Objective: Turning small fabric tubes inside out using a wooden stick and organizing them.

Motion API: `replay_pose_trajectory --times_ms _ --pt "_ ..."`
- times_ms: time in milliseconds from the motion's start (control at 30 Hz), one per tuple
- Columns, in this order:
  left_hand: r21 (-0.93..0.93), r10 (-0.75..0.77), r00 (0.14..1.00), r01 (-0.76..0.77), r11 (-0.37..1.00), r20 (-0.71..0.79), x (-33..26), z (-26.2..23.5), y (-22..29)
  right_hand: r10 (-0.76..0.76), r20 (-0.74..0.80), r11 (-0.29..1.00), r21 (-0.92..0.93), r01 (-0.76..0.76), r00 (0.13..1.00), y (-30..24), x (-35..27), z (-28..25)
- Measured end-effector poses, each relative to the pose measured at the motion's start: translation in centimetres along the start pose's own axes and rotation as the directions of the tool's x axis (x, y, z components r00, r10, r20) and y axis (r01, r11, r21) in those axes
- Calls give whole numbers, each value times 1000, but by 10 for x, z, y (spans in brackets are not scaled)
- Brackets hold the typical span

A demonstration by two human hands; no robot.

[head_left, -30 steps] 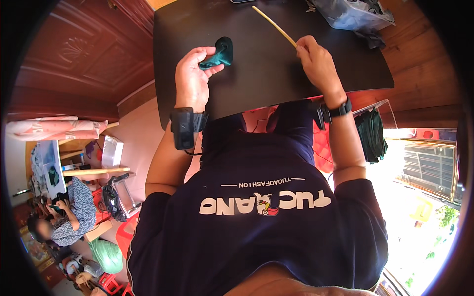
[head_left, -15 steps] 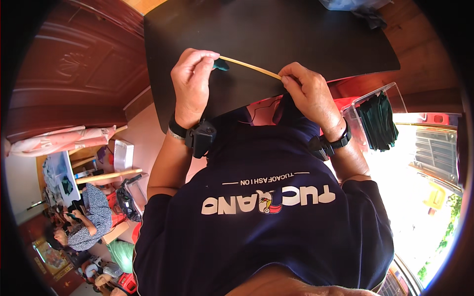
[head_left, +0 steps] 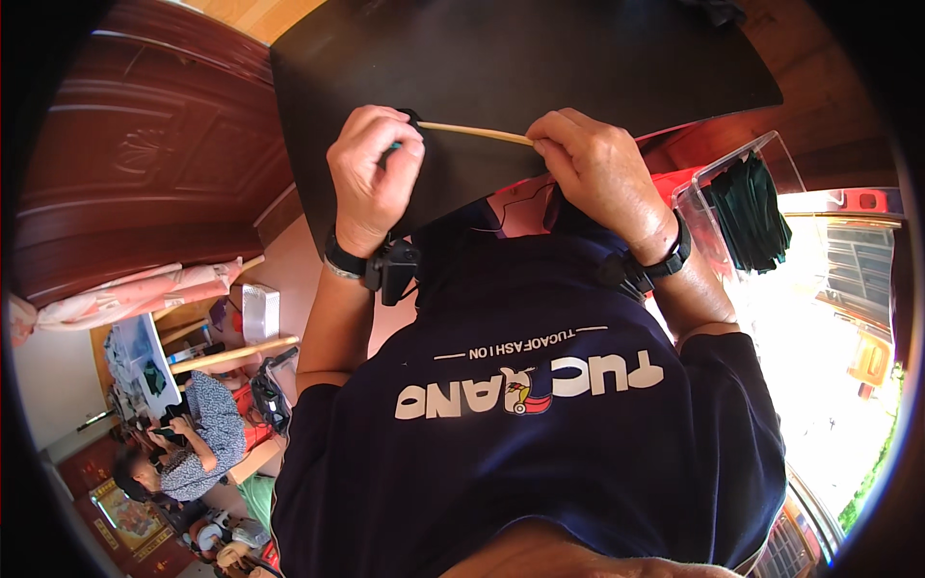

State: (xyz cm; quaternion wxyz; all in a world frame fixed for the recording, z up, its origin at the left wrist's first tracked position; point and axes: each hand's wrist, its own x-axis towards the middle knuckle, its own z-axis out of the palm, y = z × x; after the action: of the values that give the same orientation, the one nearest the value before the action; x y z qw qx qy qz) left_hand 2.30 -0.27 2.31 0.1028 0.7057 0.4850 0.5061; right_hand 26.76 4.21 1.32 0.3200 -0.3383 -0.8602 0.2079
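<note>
Over a black table (head_left: 578,58) beside a dark wooden door, a thin pale stick (head_left: 474,132) runs crosswise between both grips, the right hand (head_left: 593,164) pinching one end, the left hand (head_left: 374,173) closed around the other beside something teal.

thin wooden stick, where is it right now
In the head view the thin wooden stick lies level at upper centre, spanning between the left hand and the right hand, over the black table.
</note>
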Motion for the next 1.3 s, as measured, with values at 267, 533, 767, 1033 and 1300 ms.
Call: replay_pose_trajectory --times_ms 267,533,767,1033,1300 --pt "152 220 971 -233 961 98 -17 18 14 8 -196 998 66 5 981 3 8 25" --pt "-249 -190 981 173 953 -45 -19 40 14 327 349 231 871 -433 878 -13 10 44" --pt "-467 -502 854 390 794 -140 -6 3 10 370 233 431 815 -388 899 3 9 34" --pt "-907 -498 861 287 306 104 5 9 9 267 305 599 691 -405 914 -14 10 30" --pt "-858 -520 854 272 436 7 11 12 19 276 302 552 727 -408 912 -9 -1 32"
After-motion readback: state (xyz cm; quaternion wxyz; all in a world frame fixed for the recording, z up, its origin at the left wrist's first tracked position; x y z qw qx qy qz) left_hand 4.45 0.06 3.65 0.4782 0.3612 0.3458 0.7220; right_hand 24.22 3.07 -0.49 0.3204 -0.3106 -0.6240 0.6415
